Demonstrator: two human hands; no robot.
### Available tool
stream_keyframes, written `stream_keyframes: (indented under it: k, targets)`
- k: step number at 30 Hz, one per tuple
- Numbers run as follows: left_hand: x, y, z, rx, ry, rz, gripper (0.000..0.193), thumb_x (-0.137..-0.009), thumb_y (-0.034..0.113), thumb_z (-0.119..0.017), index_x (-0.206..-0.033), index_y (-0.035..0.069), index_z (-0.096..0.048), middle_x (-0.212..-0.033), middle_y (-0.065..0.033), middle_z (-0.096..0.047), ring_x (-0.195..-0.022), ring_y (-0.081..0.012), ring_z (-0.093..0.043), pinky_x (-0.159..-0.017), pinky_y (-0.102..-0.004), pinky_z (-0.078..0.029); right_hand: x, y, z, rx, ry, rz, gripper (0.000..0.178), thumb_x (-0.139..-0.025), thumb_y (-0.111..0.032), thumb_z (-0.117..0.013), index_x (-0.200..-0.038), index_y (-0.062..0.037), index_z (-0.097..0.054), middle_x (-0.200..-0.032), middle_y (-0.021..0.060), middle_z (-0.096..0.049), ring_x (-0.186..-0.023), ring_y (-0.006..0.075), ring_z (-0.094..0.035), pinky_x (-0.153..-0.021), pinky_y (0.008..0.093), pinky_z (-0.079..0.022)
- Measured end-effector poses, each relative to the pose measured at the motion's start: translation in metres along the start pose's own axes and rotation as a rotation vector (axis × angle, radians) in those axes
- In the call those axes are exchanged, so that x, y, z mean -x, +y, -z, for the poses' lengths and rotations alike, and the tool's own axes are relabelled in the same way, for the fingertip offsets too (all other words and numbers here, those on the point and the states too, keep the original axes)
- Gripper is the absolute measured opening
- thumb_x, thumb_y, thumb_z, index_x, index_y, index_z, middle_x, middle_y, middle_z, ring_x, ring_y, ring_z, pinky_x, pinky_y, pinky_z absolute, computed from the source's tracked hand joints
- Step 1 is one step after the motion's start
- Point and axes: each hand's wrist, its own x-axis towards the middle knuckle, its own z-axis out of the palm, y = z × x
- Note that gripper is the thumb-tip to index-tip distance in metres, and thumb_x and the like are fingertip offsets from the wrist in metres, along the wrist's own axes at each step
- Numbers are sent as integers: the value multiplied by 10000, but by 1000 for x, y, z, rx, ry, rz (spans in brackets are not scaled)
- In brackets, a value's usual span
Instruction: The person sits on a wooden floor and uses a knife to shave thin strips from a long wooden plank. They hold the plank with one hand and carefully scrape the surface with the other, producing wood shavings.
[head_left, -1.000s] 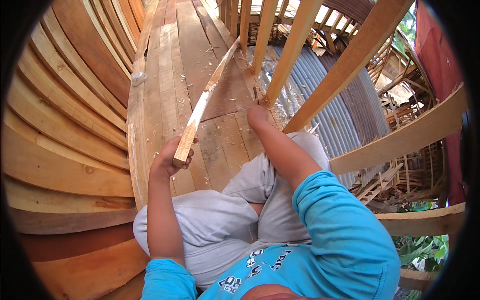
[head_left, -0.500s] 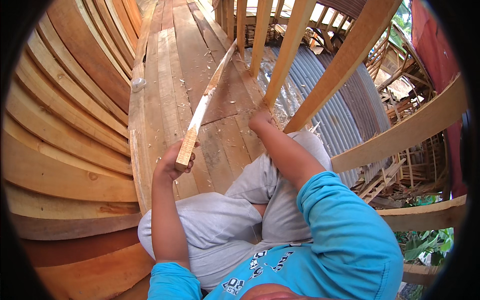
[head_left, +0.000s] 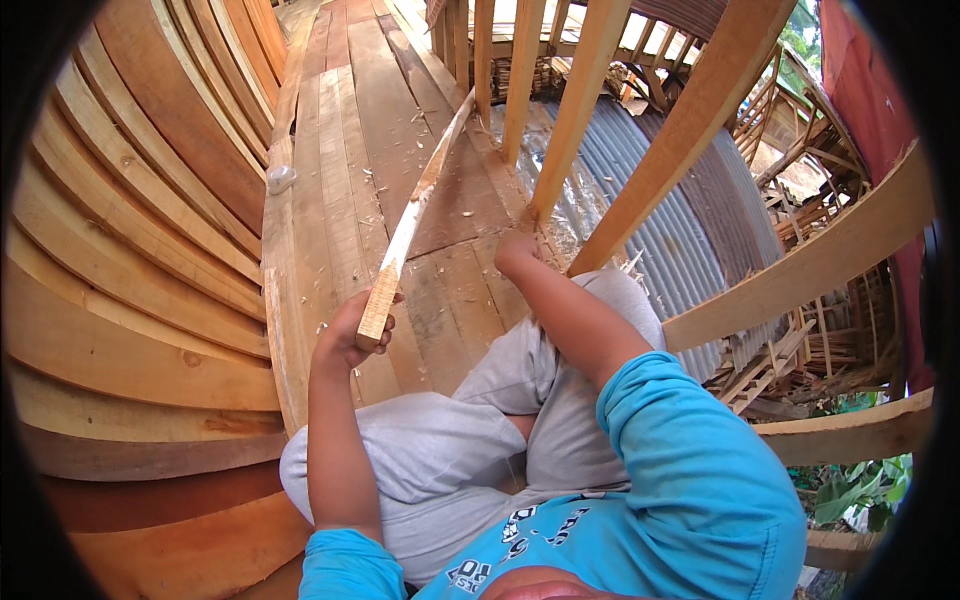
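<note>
My left hand (head_left: 352, 328) is closed around the near end of a long squared wooden stick (head_left: 402, 232). The stick's cut end faces me; beyond my fingers its top is pale, with a darker patch farther along. It slants away to the right, its thin far end by the foot of a railing post. My right hand (head_left: 520, 250) is low over the floorboards, beside the base of a slanted wooden post (head_left: 575, 110). It looks curled, but its fingers point away from me, and whatever they hold is hidden.
Wooden planks (head_left: 150, 230) line the left side. Shavings lie scattered on the plank floor (head_left: 335, 200), with a small clear plastic container (head_left: 281, 179) near the left wall. Past the railing on the right are corrugated metal sheets (head_left: 650, 190) and stacked scrap wood (head_left: 840, 340).
The stick and my left hand sit slightly lower and to the right in the picture. My right hand has shifted a little downward. My left hand's grip is unchanged.
</note>
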Motion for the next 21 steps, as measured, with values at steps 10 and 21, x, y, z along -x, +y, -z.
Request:
stream_keyframes:
  k: [10,21]
  targets:
    - [6,-6,-7,-2,60,-57,386,-1021,360,-394,-1163,46,-569,-630,-27,-548,-458,-107,-511,-370,-233,-354,41,12,16,-37,-5,2,209,-887,-73,-594,-1043,-37,-729,-1037,169,-724,-941,340,-712,-721,407,-584]
    - [2,-4,-5,27,34,-4,478,-1044,452,-309,-1110,69,-587,-629,-41,-577,-470,-133,-560,-389,-280,-434,21,21,8,-261,519,509,304,-991,-139,-423,-1012,15,-685,-875,197,-696,-862,393,-694,-693,471,-567]
